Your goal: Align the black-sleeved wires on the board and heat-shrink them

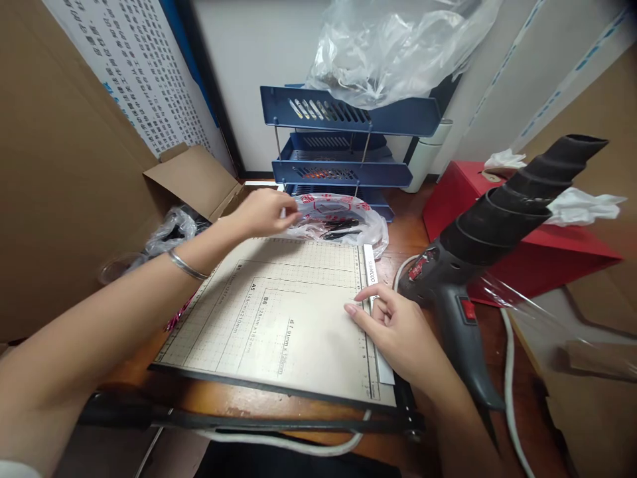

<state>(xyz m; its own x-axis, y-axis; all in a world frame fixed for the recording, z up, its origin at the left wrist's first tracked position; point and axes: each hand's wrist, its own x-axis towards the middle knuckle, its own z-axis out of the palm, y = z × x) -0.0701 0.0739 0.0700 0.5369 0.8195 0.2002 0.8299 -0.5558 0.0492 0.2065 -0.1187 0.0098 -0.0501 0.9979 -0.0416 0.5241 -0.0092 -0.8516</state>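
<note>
Left hand at the board's far edge, right hand over its near right side

From my seat at the far end of the feed, I have the board lying flat on the desk, its face printed with a grid and size marks such as A5 and B6. A white strip runs along its right edge, and the dark arm lies low along the near side.

I see the left hand above the board's far edge, fingers curled downward with the thumb close to them; I cannot tell whether they pinch anything. It is just beside the bag, which lies open behind the board with dark pieces in it. A bracelet circles that wrist.

I see the right hand by the strip, thumb and forefinger stretched over the board with a small gap between them, the other fingers curled in. I cannot tell whether the palm touches the strip.

To the right I have the heat gun, tilted nozzle up in front of the red box. The blue rack stands behind the bag.
</note>
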